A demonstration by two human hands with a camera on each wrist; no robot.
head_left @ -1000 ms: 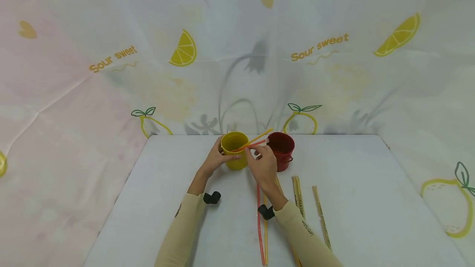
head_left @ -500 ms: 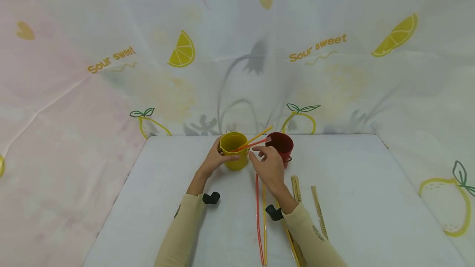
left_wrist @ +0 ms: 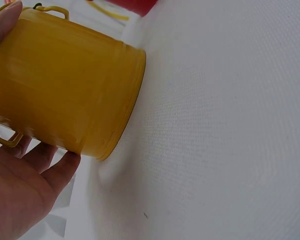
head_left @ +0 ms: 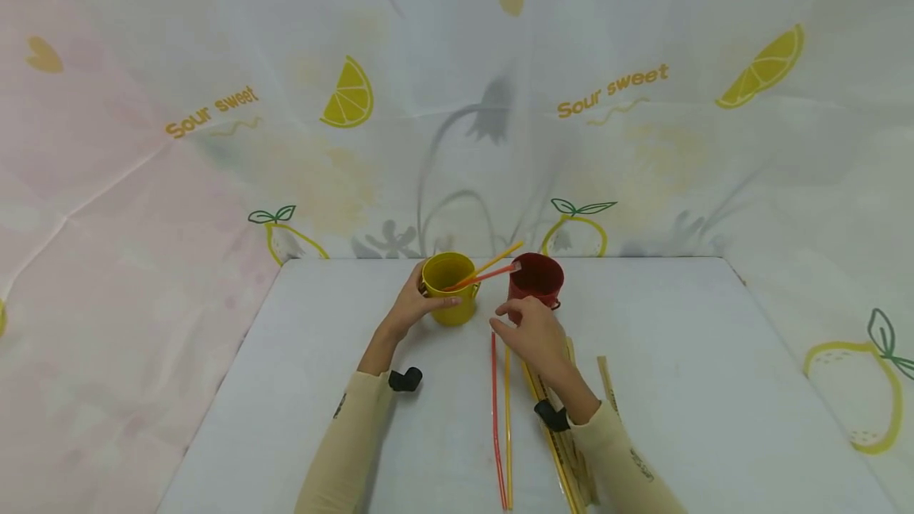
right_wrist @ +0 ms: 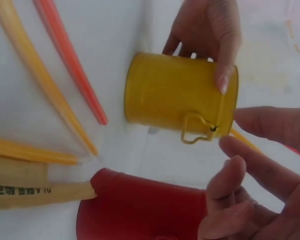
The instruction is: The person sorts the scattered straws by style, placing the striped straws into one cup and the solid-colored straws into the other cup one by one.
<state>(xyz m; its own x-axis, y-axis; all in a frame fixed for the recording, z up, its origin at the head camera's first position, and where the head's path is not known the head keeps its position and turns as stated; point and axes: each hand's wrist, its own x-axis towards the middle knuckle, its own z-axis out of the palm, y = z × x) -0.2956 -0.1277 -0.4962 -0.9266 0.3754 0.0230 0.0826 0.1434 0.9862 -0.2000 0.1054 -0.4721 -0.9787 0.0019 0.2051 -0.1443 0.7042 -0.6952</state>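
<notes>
My left hand grips a small yellow metal bucket from its left side, thumb across the front. In the left wrist view, its fingertips press the bucket's wall near the base. An orange straw and a red straw lean out over the bucket's right rim. My right hand hovers in front of a red bucket, fingers loosely bent around nothing. On the table below it lie another red straw and a yellow straw.
More yellow straws and brown paper-wrapped sticks lie under the right forearm, partly hidden. Another paper-wrapped stick lies farther right. A lemon-printed cloth hangs behind the white table.
My right hand has let go of the straws in the yellow bucket and moved right and toward me. The left hand still holds the bucket in place.
</notes>
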